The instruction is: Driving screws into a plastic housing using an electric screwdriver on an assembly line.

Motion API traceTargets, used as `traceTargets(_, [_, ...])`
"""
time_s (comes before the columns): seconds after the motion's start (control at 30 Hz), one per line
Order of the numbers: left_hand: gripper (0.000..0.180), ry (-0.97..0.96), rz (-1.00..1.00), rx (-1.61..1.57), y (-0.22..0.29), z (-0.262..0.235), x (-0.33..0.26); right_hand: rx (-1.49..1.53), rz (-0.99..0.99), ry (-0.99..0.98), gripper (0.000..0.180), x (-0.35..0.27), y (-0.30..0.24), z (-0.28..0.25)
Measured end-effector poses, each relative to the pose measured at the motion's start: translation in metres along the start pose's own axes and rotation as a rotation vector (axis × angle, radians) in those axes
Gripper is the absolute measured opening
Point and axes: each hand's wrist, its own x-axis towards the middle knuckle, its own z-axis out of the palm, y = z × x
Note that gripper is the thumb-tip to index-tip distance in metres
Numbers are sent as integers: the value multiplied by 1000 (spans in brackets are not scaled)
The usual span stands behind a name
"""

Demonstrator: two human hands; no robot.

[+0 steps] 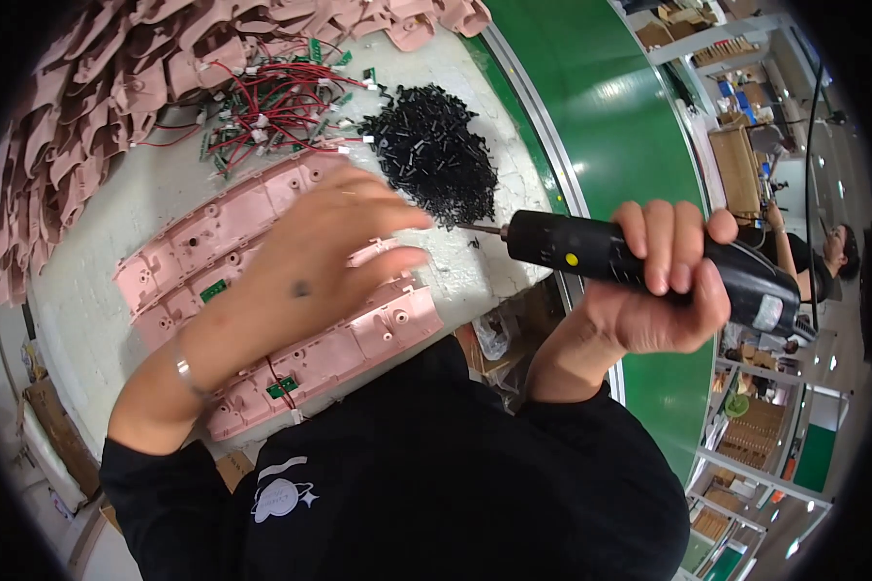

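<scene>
My right hand (661, 290) grips a black electric screwdriver (591, 250) held level, its bit pointing left toward a heap of small black screws (434, 150). My left hand (329, 247) hovers, blurred, with fingers spread over three long pink plastic housings (397, 324) lying side by side on the white worktable (87, 290); it holds nothing that I can see. Small green circuit boards (282, 386) sit in the housings. The hand hides the middle of the housings.
A tangle of red-wired green boards (281, 102) lies behind the housings. Many pink plastic shells (97, 87) are piled along the table's far and left edges. A green conveyor belt (610, 107) runs on the right. Another person (824, 257) works beyond it, near shelves.
</scene>
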Motion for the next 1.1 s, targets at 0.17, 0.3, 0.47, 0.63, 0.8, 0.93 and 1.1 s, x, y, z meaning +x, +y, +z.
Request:
traceTargets(0.17, [25,97,72,-55,-5,17,8,119,-19,-4,26,1,-4,20])
traceTargets(0.3, [17,186,109,-22,-4,12,0,216,-27,-108,31,2,-1,17])
traceTargets(0.47, [14,232,72,96,2,4,-16,156,4,-190,29,2,10,30])
traceTargets(0.63, [12,162,137,505,14,-6,-29,-78,38,-370,29,0,13,54])
traceTargets(0.8, [10,218,51,332,9,-17,-43,-39,-37,-384,28,-2,18,68])
traceTargets(0.93, [10,237,-1,260,10,-21,-53,60,-54,-403,27,-1,26,78])
traceTargets(1.1, [11,265,-5,259,9,-21,-60,51,-49,-282,27,-7,32,90])
